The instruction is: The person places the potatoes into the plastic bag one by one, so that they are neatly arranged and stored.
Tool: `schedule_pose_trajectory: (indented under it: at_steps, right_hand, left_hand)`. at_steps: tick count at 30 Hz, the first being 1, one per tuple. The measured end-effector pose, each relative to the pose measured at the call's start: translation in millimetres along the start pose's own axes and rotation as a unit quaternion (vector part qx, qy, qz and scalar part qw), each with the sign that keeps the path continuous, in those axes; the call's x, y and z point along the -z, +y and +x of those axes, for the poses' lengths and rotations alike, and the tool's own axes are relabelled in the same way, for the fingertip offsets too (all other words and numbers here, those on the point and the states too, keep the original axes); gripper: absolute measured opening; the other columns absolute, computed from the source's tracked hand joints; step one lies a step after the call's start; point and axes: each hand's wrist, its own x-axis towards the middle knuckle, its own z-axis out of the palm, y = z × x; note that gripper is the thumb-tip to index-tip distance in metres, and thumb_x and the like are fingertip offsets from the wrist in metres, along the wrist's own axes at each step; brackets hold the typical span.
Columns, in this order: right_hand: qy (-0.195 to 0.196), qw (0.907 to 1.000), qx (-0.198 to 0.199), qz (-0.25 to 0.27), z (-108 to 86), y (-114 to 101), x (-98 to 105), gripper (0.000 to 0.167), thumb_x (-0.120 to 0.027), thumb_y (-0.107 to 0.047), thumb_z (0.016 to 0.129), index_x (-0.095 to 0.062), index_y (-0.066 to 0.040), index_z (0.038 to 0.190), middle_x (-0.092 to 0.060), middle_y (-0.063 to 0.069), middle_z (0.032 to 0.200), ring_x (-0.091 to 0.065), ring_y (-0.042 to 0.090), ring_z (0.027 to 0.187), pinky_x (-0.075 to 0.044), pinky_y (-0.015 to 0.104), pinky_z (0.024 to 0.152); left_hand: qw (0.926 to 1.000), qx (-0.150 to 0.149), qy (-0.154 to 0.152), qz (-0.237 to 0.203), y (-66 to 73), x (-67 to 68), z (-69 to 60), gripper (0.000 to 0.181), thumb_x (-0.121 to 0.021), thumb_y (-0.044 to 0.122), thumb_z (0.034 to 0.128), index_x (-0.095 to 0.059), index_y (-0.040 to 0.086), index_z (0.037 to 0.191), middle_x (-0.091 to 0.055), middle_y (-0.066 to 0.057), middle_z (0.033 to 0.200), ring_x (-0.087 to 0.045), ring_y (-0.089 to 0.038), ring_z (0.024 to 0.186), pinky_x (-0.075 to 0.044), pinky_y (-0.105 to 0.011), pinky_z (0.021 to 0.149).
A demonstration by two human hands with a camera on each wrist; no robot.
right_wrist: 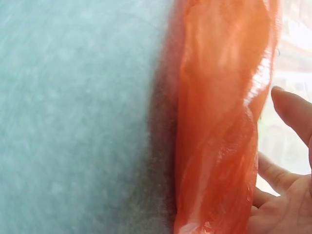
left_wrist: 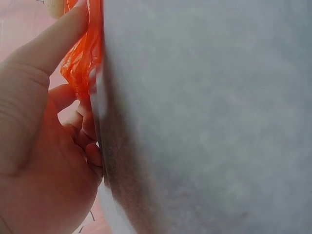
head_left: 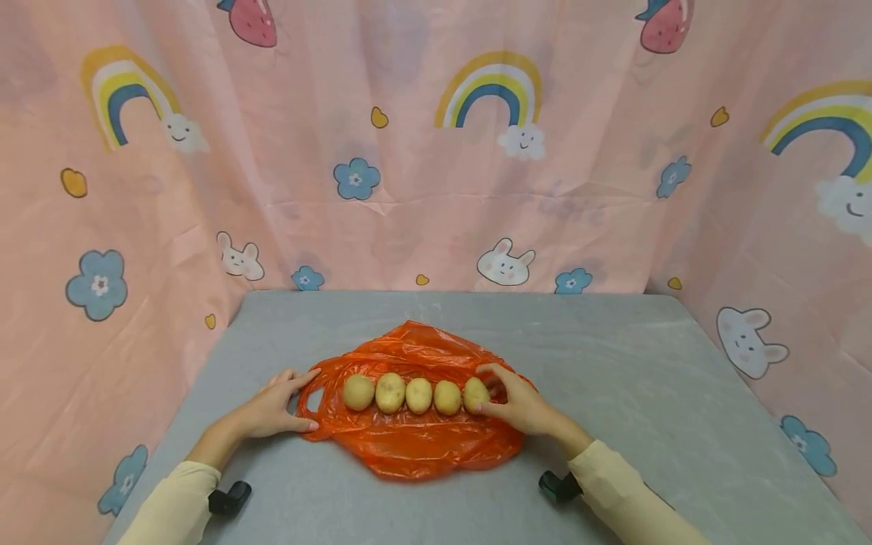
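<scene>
An orange plastic bag [head_left: 409, 446] lies spread flat on the table, with several potatoes [head_left: 418, 396] in a row across it. At the bag's left end, my left hand [head_left: 272, 405] touches the handle edges with thumb and index finger spread apart. In the left wrist view the thumb [left_wrist: 46, 46] lies along the bag. My right hand [head_left: 521, 401] holds the rightmost potato [head_left: 475, 395], index finger on its far side and thumb on its near side. In the right wrist view the bag's raised edge [right_wrist: 219, 122] hides that potato.
The grey table [head_left: 613, 393] extends around the bag on all sides. A pink patterned curtain [head_left: 409, 227] hangs behind it and along both sides. Black wrist devices [head_left: 230, 498] sit at both sleeves, close to the tabletop.
</scene>
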Motion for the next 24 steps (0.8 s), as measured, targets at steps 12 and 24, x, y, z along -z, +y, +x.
schedule_pose_trajectory:
  at_steps: [12, 24]
  right_hand:
    - [0.007, 0.9978, -0.002, 0.066, -2.5, -2.4, 9.5, 0.043, -0.066, -0.022, 0.098, -0.055, 0.002, 0.132, -0.062, 0.023, 0.128, -0.064, 0.033, 0.109, -0.057, 0.045, 0.089]
    - [0.031, 0.9971, -0.006, 0.07, -4.5, -7.9, 20.2, 0.041, -0.065, -0.023, 0.099, -0.056, 0.0, 0.133, -0.061, 0.024, 0.134, -0.063, 0.034, 0.111, -0.055, 0.046, 0.091]
  left_hand:
    - [0.9998, 0.008, -0.008, -0.018, 4.3, 5.1, -2.2, 0.096, -0.083, 0.046, 0.0804, -0.039, 0.006, 0.156, -0.053, -0.008, 0.118, -0.045, -0.022, 0.106, -0.041, -0.039, 0.088]
    - [0.9991, 0.014, -0.013, -0.037, 7.8, 10.1, -4.9, 0.089, -0.078, 0.045, 0.0859, -0.038, 0.008, 0.156, -0.053, -0.011, 0.122, -0.05, -0.027, 0.112, -0.044, -0.043, 0.089]
